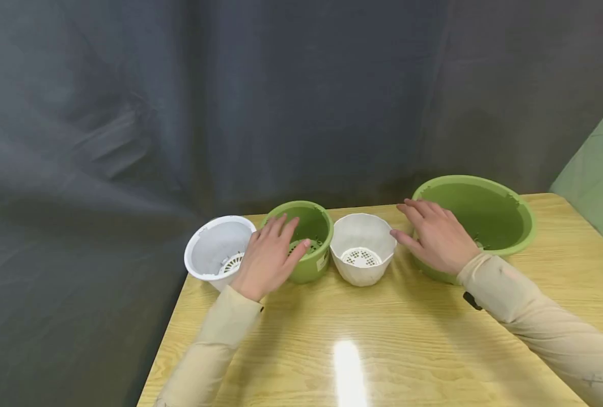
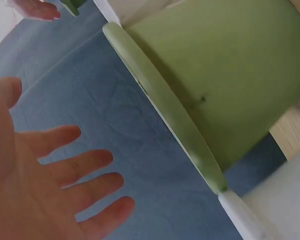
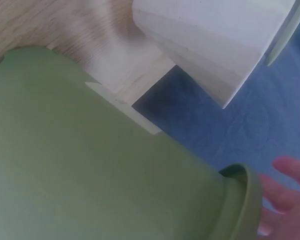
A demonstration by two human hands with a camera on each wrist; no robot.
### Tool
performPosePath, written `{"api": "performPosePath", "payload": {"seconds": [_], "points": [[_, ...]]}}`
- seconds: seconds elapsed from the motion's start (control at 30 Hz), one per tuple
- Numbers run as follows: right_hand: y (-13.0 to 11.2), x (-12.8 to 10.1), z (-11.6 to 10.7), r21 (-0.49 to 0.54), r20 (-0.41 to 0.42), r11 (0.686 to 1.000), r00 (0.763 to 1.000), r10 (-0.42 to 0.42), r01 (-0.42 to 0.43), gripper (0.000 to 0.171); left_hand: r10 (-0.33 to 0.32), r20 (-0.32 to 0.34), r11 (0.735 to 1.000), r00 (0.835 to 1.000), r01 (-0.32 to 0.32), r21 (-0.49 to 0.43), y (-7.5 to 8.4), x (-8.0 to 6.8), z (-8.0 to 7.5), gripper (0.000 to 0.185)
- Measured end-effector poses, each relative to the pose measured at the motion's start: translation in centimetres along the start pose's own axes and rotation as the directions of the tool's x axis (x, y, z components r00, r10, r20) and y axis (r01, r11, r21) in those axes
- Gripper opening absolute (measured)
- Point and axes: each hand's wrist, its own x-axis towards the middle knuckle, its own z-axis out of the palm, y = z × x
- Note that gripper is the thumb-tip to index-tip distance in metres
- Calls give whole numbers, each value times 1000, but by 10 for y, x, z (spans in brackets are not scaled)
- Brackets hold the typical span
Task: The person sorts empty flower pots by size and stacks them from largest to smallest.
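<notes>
the left hand (image 1: 268, 257) is spread flat, fingers straight, over the near rim of the small green pot (image 1: 306, 237); whether it touches is hard to tell. the right hand (image 1: 436, 234) is flat and loose too, at the big green bowl's (image 1: 490, 212) near left rim. neither hand holds anything. a white ridged pot (image 1: 362, 246) sits between the hands, a round white pot (image 1: 215, 251) just left of the left hand. the pots stand in a row on the wooden table (image 1: 383, 350), mouths up, probably so each is easy to reach.

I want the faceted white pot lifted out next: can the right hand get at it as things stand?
Probably yes. The right hand hovers open over the large green pot, its thumb beside the faceted white pot, with nothing between them.
</notes>
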Motion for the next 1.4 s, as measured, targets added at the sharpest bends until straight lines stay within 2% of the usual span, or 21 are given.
{"api": "performPosePath", "payload": {"seconds": [0.13,0.33,0.43,0.6,0.77,0.9,0.97,1.03,1.13,1.23,1.3,1.4], "points": [[3,-1,-2,34,-81,999,996,-23,26,46,2,6,1000,1000,-2,-28,10,6,0,62],[8,-3,-8,71,-209,995,977,-47,63,27,35,37,991,999,-29,-133,20,14,2,61],[11,-3,-12,73,-234,996,972,-36,55,27,56,31,979,998,-49,-197,23,16,4,58],[19,-4,-18,92,-286,996,958,7,21,24,112,15,945,994,-102,-311,29,19,6,50],[33,-4,-24,136,-385,991,922,44,9,20,209,5,914,978,-193,-358,38,26,8,48],[48,-2,-34,203,-431,978,892,135,-50,23,235,11,903,972,-214,-371,46,33,13,50],[55,-3,-38,256,-423,959,877,226,-123,29,233,20,901,972,-208,-381,50,36,15,51],[62,-5,-40,313,-406,926,852,330,-209,36,230,30,897,973,-200,-394,55,38,17,52],[72,-10,-41,380,-395,871,796,458,-313,46,230,45,896,972,-194,-399,62,42,22,53],[80,-13,-41,417,-382,823,747,543,-385,53,242,55,899,969,-202,-389,71,48,26,53],[86,-15,-42,428,-348,794,732,586,-432,57,254,54,902,966,-216,-375,77,52,29,53],[92,-17,-43,424,-268,759,732,626,-494,63,272,52,907,961,-238,-347,86,59,34,54]]}}
